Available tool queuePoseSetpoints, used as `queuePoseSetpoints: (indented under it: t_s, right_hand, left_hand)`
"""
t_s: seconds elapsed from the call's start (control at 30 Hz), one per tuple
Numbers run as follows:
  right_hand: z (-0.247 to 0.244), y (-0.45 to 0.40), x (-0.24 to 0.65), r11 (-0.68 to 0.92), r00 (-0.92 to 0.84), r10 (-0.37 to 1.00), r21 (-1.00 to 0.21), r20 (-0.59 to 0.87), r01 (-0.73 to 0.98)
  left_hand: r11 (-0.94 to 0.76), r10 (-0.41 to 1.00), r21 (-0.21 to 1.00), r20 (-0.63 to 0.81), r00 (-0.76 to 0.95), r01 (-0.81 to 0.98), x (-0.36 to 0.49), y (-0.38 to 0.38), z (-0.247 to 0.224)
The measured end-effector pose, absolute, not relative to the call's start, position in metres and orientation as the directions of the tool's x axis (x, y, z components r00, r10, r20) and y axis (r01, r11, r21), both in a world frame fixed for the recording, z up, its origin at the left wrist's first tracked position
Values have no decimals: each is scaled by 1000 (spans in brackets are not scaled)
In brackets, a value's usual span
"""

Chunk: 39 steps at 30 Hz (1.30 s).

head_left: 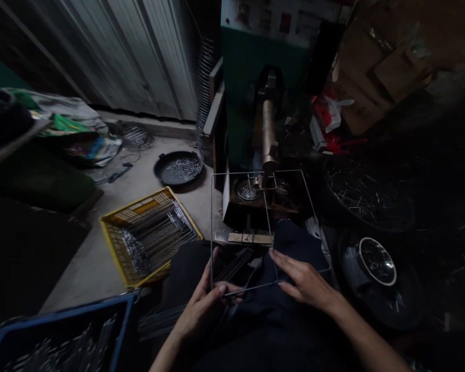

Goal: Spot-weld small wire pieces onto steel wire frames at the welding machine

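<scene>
concrete floor (75, 274), two crates (112, 248) (127, 323); two hands (209, 299) (305, 281) apart, both holding one wire frame (211, 222).

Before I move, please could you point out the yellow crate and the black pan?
Yellow crate (145, 206): head view, inner side of its far wall.
Black pan (162, 168): head view, bare left part inside.

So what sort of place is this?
Most likely a small metal workshop, probably for wire goods: there's a machine with a thick metal arm, a wire frame being handled, and a yellow crate of wire pieces.
</scene>
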State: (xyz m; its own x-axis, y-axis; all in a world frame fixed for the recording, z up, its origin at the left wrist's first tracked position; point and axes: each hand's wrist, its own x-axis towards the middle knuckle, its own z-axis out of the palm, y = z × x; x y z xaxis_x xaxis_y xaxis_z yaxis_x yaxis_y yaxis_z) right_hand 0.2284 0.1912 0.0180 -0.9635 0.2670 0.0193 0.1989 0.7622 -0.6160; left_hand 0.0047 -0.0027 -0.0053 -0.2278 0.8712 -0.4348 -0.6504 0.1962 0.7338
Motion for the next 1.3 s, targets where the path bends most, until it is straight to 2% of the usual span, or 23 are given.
queuePoseSetpoints:
  t_s: [0.37, 0.47, 0.63, 0.77, 0.9, 1.03, 1.3]
  right_hand:
    - [25, 192, 226, 753, -957, 289, -614, -13, 236]
    - [22, 202, 222, 774, -949, 316, -582, 13, 249]
    - [27, 250, 181, 833, -890, 445, -409, 97, 372]
    - [41, 296, 140, 820, -823, 551, -275, 140, 502]
    - [51, 333, 118, 840, -850, 505, -311, 150, 444]
    - [54, 355, 107, 847, -885, 455, -352, 97, 397]
    - [57, 366, 91, 862, -902, 425, -337, 73, 379]
  left_hand:
    - [218, 852, 694, -478, -213, -686, 4, 1, 10]
    - [190, 878, 730, -425, -218, -657, -6, 12, 10]
    - [87, 943, 821, -250, -219, -564, -57, 72, 4]
    - [-13, 972, 836, -119, -204, -549, -98, 125, 2]
    - [-56, 979, 841, -59, -195, -538, -120, 155, 1]
    - [-80, 977, 846, -37, -208, -527, -129, 168, 1]
    - [-104, 972, 854, -21, -233, -509, -139, 178, 7]
